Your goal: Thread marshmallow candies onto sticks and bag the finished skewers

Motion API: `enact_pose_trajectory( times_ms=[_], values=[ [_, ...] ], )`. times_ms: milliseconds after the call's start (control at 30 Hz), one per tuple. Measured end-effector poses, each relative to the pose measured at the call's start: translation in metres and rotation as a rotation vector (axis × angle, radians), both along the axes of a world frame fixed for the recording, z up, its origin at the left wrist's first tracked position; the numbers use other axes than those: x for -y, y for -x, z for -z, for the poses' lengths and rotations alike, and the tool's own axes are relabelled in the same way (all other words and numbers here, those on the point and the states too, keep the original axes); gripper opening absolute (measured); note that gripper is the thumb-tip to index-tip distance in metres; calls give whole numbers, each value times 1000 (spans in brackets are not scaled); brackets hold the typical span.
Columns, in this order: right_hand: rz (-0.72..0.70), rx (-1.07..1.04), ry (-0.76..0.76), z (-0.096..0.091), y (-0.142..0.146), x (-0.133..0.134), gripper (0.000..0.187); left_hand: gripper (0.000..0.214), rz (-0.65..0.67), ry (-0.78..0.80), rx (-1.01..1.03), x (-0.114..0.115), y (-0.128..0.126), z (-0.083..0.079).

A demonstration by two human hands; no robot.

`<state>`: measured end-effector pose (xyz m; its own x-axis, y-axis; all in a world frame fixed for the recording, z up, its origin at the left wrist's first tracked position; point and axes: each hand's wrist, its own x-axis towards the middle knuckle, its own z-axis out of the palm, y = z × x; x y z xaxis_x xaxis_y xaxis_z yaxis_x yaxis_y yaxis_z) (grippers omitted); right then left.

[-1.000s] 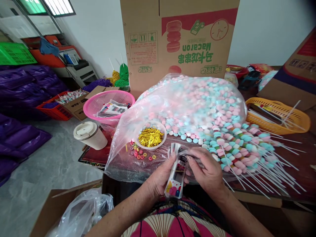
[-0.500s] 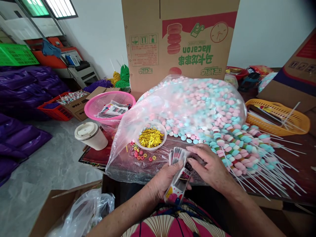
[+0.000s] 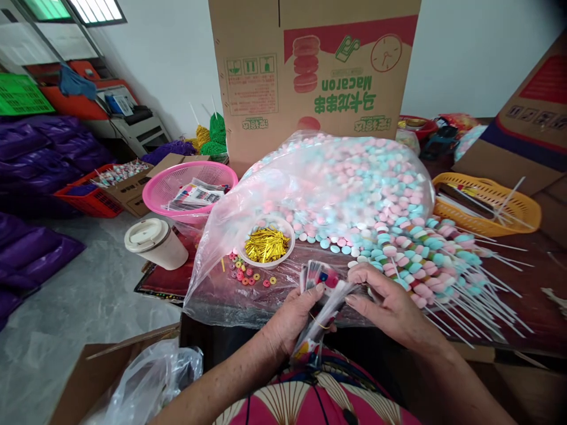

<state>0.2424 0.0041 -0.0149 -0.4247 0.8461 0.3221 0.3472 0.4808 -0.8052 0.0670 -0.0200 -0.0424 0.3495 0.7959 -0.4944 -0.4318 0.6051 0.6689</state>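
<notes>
A stack of printed plastic packaging bags [image 3: 325, 313], with a rubber band around it, is gripped in my left hand [image 3: 296, 321] above my lap. The upper ends of the stack are fanned apart. My right hand [image 3: 390, 301] pinches the top corner of some bags between thumb and fingers, bending them to the right. Beyond my hands, a white bowl [image 3: 290, 251] holds gold twist ties [image 3: 266, 245]. Small ring candies [image 3: 248, 276] lie scattered beside it. Right of my right hand is a heap of pink and blue candy skewers [image 3: 436, 260] on white sticks.
A large clear bag of pink and blue candies [image 3: 354, 177] covers the table's middle, before a cardboard box [image 3: 252, 35]. At left are a pink basket [image 3: 150, 198] of packaging and a lidded cup [image 3: 166, 251]; at right, a yellow basket [image 3: 529, 203].
My right hand has pulled the tops of some bags to the right, so the stack is spread wider. The view has shifted slightly to the right.
</notes>
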Motion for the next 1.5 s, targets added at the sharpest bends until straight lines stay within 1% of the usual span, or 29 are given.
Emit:
enact_pose_trajectory(
  times_ms=[133, 233, 333, 433, 500, 600, 667, 700, 800, 867, 900, 967, 1000, 1033, 1067, 1133, 1167, 1200, 1233, 1300, 1367, 1400, 1433, 1500],
  values=[
    [-115, 32, 29, -3, -7, -1, 14, 20, 7, -10, -50, -1, 0, -2],
    [-134, 55, 63, -4, -8, -3, 16, 17, 38, -11, -86, -1, 1, -3],
    [-81, 51, 27, -2, -4, -4, 14, 18, 33, 2, -74, -1, 2, -3],
    [5, 50, -115, 2, 6, -3, 20, 13, 3, 36, -56, -2, 3, -4],
    [81, 56, -214, 7, 13, -2, 20, 11, -6, 66, -64, -4, 4, -4],
    [196, 59, -353, 18, 23, 1, 21, 14, -2, 103, -98, -5, 5, -2],
    [227, 35, -414, 23, 27, 2, 23, 17, 8, 117, -104, -6, 5, 0],
    [238, 10, -419, 25, 29, 3, 22, 18, 13, 129, -93, -6, 5, 0],
    [294, -73, -366, 24, 33, 4, 10, 20, 5, 167, -33, -7, 4, 4],
    [331, -90, -362, 22, 35, 6, 7, 27, 2, 196, 13, -8, 5, 7],
    [320, -85, -376, 21, 36, 8, 8, 32, -2, 208, 52, -9, 6, 8],
    [247, -85, -401, 20, 38, 14, 10, 40, -27, 221, 163, -9, 7, 9],
    [202, -98, -380, 21, 37, 17, 10, 44, -46, 222, 214, -9, 8, 10],
    [160, -125, -322, 22, 37, 20, 10, 46, -57, 217, 247, -9, 9, 10],
    [123, -162, -226, 23, 35, 22, 9, 48, -51, 210, 254, -8, 9, 11],
    [70, -209, 12, 26, 31, 23, 8, 52, 4, 207, 217, -6, 11, 13],
    [43, -196, 99, 26, 29, 22, 11, 51, 29, 204, 192, -6, 11, 14],
    [14, -160, 140, 26, 27, 21, 15, 50, 41, 197, 174, -5, 11, 15],
    [-9, -110, 129, 25, 27, 19, 17, 48, 45, 191, 161, -6, 11, 15],
    [-15, -13, 11, 20, 27, 12, 17, 42, 53, 177, 137, -6, 10, 14],
    [36, 28, -108, 10, 28, 1, 17, 34, 67, 158, 105, -5, 8, 12],
    [97, 31, -149, 4, 26, -7, 16, 31, 78, 150, 85, -4, 8, 11],
    [194, 24, -181, -2, 22, -17, 15, 28, 88, 145, 60, -3, 9, 10],
    [438, -6, -215, -12, 8, -39, 13, 25, 84, 147, 14, -2, 13, 10]
  ],
)
